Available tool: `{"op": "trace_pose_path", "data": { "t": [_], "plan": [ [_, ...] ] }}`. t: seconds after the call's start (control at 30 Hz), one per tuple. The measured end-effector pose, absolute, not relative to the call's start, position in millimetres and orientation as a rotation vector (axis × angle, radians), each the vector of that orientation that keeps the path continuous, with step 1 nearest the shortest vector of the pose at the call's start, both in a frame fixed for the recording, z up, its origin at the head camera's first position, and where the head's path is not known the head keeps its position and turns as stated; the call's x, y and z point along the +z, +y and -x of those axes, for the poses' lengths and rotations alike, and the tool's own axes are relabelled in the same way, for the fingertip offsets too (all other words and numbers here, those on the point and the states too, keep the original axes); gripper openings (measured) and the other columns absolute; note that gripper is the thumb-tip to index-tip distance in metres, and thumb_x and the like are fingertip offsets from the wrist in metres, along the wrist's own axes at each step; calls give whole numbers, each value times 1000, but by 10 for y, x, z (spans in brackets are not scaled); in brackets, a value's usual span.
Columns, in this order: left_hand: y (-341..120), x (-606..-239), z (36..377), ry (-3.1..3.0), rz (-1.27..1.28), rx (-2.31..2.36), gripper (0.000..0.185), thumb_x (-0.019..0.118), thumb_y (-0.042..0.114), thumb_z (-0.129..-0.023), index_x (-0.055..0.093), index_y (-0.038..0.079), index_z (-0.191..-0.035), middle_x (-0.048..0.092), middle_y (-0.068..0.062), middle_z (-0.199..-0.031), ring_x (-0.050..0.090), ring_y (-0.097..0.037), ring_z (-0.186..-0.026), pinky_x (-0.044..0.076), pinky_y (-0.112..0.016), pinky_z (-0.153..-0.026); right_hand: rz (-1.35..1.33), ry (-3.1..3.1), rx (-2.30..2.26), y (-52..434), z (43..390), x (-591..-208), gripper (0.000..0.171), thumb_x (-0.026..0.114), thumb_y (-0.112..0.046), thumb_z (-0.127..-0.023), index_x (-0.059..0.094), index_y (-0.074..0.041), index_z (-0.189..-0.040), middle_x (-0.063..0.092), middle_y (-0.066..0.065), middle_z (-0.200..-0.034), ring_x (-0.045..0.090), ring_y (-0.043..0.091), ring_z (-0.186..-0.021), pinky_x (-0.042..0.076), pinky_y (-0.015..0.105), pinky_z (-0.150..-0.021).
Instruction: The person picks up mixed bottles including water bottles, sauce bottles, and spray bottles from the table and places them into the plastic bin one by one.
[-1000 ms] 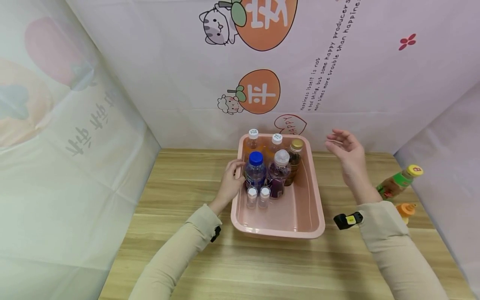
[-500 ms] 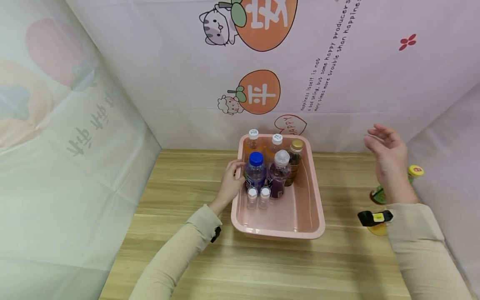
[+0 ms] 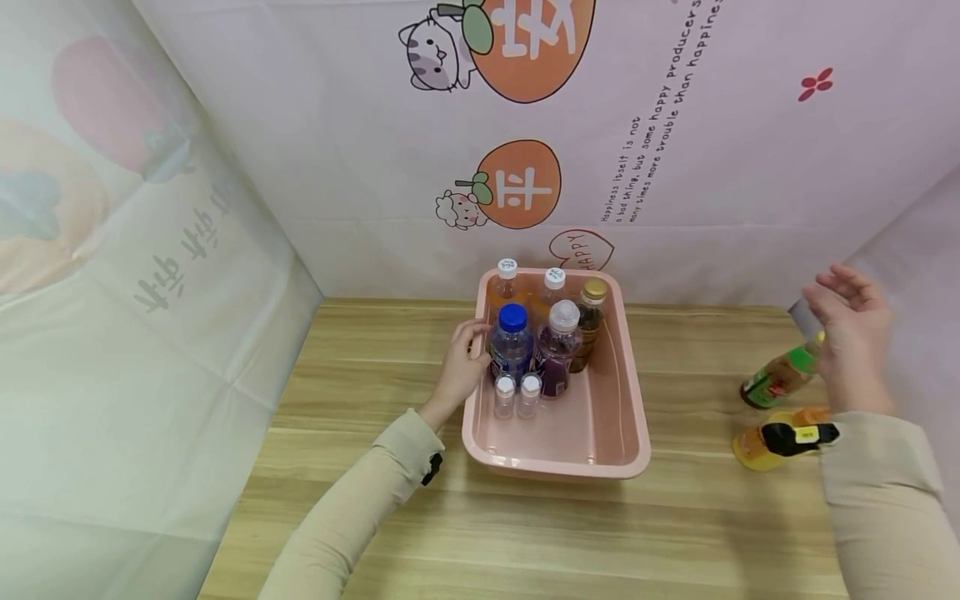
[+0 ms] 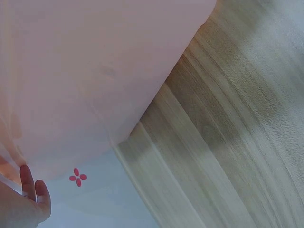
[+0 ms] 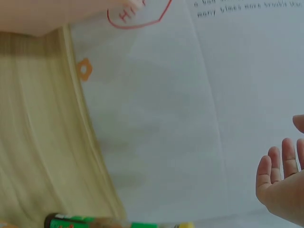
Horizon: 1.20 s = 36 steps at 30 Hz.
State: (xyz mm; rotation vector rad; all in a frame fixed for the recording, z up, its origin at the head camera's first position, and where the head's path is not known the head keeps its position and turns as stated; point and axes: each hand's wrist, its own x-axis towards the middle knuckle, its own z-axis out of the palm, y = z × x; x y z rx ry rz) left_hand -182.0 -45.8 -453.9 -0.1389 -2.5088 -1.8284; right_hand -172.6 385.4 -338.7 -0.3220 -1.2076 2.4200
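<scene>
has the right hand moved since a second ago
Yes. The right hand has swung rightward, away from the pink bin, which has stayed put. It now hovers open above the green-labelled bottle near the right wall.

The back left of the pink bin (image 3: 633, 417) is packed with upright bottles (image 3: 512, 337) — no gap between them wide enough for fingers. Its front and right side lie bare, open from above. The left hand (image 3: 459, 367) rests against the bin's left wall. On the table (image 3: 360, 367) to the right, a green-labelled bottle (image 3: 780, 379) and an orange bottle (image 3: 757, 446) lie near the side curtain — just beneath the raised right hand (image 3: 851, 333).
</scene>
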Motion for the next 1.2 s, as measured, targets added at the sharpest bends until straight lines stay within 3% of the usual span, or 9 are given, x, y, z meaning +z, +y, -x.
{"op": "trace_pose_path", "data": {
  "t": [0.17,0.3,0.63,0.9,1.2],
  "plan": [
    [-459,-4545,1818,-2510,139,-1826,47,53,-10,-77,57,-1,-123,44,-14,-142,39,-33,-136,29,-47,-117,480,-1246,2361,4008,1694,-3425,36,62,20,-77,60,-8,-100,64,-1,-90,63,8,-71,50,15,-56],
    [-458,-4543,1816,-2507,141,-1824,46,54,-11,-77,56,-2,-122,44,-15,-142,39,-33,-136,30,-47,-117,631,-1342,2273,4095,1675,-3462,39,64,15,-79,58,-15,-103,58,-6,-100,58,4,-82,49,11,-59],
    [-452,-4545,1823,-2524,126,-1823,45,54,-11,-79,57,-1,-123,43,-13,-143,39,-32,-137,30,-46,-117,833,-1485,2056,4224,1677,-3629,43,56,17,-82,56,-20,-104,52,-9,-104,51,1,-88,49,5,-61],
    [-452,-4555,1839,-2527,135,-1809,43,54,-10,-80,57,-2,-122,43,-13,-143,39,-31,-137,29,-46,-117,956,-1609,2020,4362,1640,-3797,51,58,20,-79,53,-25,-103,49,-15,-104,39,-2,-92,46,3,-61],
    [-457,-4566,1839,-2530,141,-1794,43,54,-10,-80,57,-2,-122,44,-13,-143,39,-31,-137,31,-45,-116,960,-1629,2103,4452,1594,-3948,65,68,20,-71,50,-29,-110,45,-19,-107,40,-4,-96,48,4,-61]
  ]
}}
